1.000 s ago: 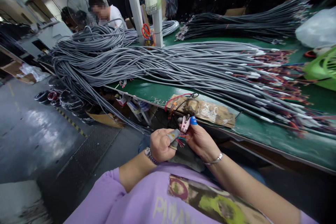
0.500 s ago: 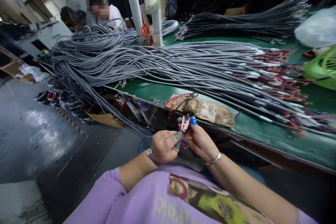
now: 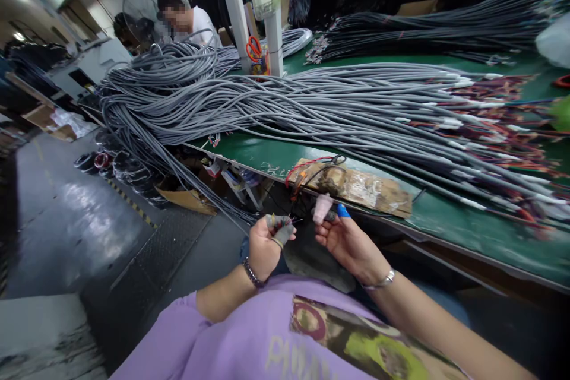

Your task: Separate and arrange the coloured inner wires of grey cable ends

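My left hand (image 3: 266, 244) is closed, with grey coverings on its thumb and finger. It pinches the thin coloured wires (image 3: 285, 221) of a cable end; the rest of that cable is mostly hidden by the hand. To its right and apart from it, my right hand (image 3: 345, 243) has its thumb spread, with blue tape (image 3: 342, 211) on the tip. A pale pink covering (image 3: 322, 208) shows at its index finger, and a dark grey one is beside it. I see nothing clearly held there.
A wooden board (image 3: 369, 190) with a lump and red and black leads lies at the green table's (image 3: 262, 151) near edge. Behind it spreads a thick bundle of grey cables (image 3: 267, 95). Black cables (image 3: 427, 29) lie farther back. A co-worker (image 3: 191, 18) sits beyond the post (image 3: 274, 24).
My hands have moved apart: the left, with the wires, has gone slightly left, the right slightly right. The view has turned a little to the left.
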`<state>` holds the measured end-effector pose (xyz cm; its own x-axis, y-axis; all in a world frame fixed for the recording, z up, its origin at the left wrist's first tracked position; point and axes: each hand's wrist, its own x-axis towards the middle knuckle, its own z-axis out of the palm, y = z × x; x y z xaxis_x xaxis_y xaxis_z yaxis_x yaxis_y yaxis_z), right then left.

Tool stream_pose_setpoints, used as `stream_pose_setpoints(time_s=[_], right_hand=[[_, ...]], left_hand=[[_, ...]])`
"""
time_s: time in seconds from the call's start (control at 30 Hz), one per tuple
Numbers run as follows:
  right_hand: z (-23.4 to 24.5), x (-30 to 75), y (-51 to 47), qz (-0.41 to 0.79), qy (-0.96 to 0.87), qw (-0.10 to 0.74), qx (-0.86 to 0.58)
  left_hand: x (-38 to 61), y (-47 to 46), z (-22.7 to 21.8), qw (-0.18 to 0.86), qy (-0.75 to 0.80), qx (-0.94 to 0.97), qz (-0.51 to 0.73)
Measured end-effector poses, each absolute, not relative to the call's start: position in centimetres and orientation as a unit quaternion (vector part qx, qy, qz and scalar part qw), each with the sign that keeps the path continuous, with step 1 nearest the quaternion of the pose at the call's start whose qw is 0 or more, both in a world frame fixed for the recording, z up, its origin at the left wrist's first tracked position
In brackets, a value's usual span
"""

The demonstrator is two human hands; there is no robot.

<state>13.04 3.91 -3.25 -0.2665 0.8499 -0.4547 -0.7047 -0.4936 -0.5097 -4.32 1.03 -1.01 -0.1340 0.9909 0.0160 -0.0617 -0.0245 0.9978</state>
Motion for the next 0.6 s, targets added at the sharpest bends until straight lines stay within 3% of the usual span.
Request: stream_pose_setpoints(time_s=[0.23,0.6], right_hand=[[-4.0,13.4,3.9,0.795,-0.101,0.475,-0.364],[-2.9,14.2,3.2,0.741,-0.165,0.477,-0.444]], left_hand=[[-4.2,2.1,0.1,0.597,0.492,0.288,0.564],[-4.1,3.0,-1.7,0.582,0.516,0.305,0.55]])
